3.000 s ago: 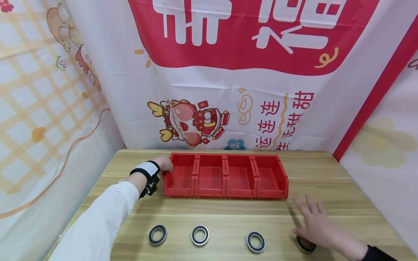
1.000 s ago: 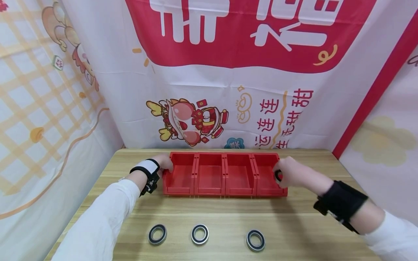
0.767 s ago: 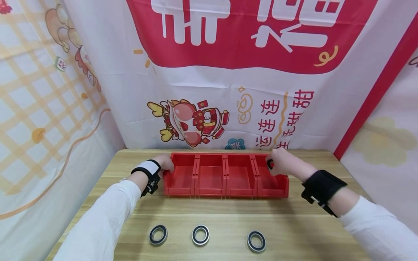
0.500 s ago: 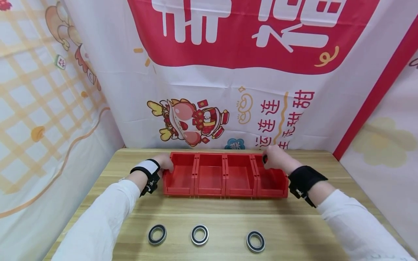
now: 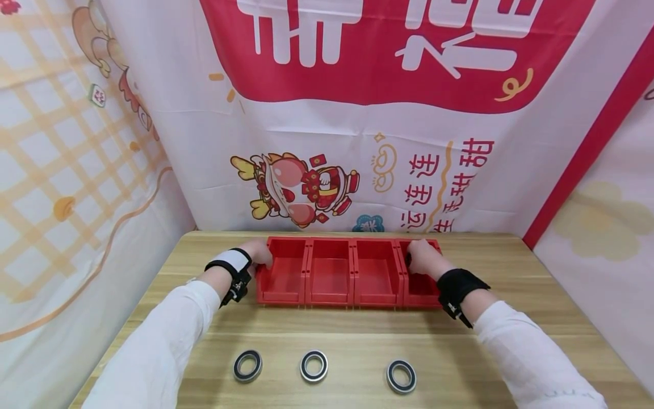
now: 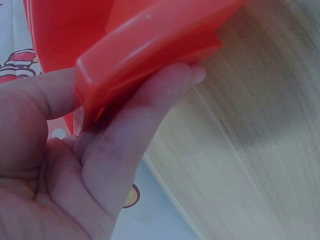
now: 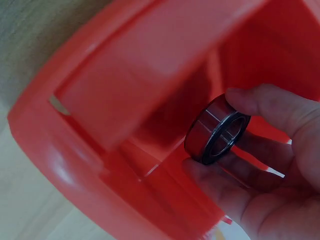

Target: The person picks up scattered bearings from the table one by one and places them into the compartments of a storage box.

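Observation:
My right hand (image 5: 424, 258) is down in the rightmost compartment of the red bin row (image 5: 329, 298). Between its thumb and fingers it pinches a ball bearing (image 7: 217, 130), a metal ring with a dark rim, inside the red walls. My left hand (image 5: 257, 254) grips the left side wall of the leftmost compartment; in the left wrist view the thumb and fingers lie on either side of that red edge (image 6: 150, 40). On the table in front lie a left bearing (image 5: 247, 366), a middle bearing (image 5: 314, 366) and a right bearing (image 5: 401, 376), all flat and apart.
The wooden table (image 5: 352, 335) reaches back to a printed cloth (image 5: 214, 187) hanging right behind the bins. More cloth (image 5: 66, 210) hangs along the left side, and a red-striped sheet stands at the right. The other compartments show bare red floors.
My right hand has picked the fourth bearing off the table's right side and carried it up and left into the rightmost compartment. My left hand has stayed on the bin.

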`<state>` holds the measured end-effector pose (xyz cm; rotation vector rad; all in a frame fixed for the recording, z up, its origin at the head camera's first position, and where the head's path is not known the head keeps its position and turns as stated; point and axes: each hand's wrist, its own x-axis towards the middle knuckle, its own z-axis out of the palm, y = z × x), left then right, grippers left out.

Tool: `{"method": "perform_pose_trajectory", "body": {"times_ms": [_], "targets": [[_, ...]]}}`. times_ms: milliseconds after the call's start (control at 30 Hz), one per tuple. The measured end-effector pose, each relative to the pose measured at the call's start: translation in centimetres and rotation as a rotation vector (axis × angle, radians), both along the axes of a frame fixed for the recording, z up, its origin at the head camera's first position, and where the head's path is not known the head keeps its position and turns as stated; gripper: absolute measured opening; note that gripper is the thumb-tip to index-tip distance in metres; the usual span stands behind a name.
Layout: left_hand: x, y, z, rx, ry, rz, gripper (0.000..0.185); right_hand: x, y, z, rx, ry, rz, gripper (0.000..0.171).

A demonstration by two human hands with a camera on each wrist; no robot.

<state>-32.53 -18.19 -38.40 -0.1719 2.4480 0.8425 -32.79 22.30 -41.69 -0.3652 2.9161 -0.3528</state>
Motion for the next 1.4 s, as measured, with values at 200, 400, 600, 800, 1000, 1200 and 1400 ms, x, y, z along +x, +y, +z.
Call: {"method": "perform_pose_trajectory", "body": {"times_ms": [200,400,600,800,1000,1200,1400], "targets": [[-0.4,-0.2,-0.3,0.018,0.008,0.025,0.029,0.2,0.1,-1.1,-0.009,0.051,0.047,0.014],[-0.2,-0.2,-0.3,0.025,0.012,0.023,0.031,0.3,0.5,-1.8,-0.022,0.072,0.063,0.017],[-0.1,-0.4,-0.2,0.030,0.008,0.026,0.032,0.3,0.4,-1.8,-0.021,0.035,0.036,0.020],[0.8,-0.1,0.7,0.061,-0.012,0.043,0.032,0.9,0.1,-0.8,-0.032,0.010,0.020,0.026],[0.4,-0.2,0.0,0.093,-0.023,0.078,0.039,2.8,-0.2,2.9,-0.090,0.082,0.011,0.054],[0.4,0.0,0.0,0.108,-0.023,0.080,0.046,6.4,-0.4,5.5,-0.186,0.242,0.016,0.088],[-0.1,0.0,0.1,0.088,-0.031,0.068,0.042,11.0,-1.1,5.3,-0.137,0.412,0.115,0.092]]}}
